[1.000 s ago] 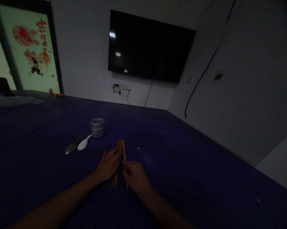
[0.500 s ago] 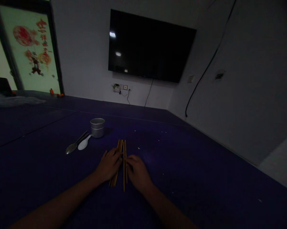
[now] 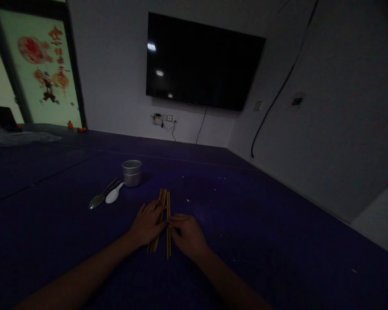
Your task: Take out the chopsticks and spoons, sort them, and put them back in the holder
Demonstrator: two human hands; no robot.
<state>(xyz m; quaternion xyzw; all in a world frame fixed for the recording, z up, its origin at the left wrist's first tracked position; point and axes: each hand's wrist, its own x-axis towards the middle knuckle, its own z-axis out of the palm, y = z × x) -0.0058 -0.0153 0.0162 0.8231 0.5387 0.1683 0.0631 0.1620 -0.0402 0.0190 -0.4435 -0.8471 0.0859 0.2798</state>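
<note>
On the purple surface (image 3: 261, 241), a silvery, round cup (image 3: 131, 174) stands upright beyond, beside a glossy white spoon (image 3: 113, 195) and dull metallic spoon (image 3: 97, 201). The left hand (image 3: 148, 224), fingers spread, covers the middle of a bundle of slender, wood-coloured sticks (image 3: 162, 197), far ends slanting right. Just right, a stick pair (image 3: 167, 245) points nearly straight away; the right hand's (image 3: 187, 236) fingertips touch it, pinch indeterminable.
</note>
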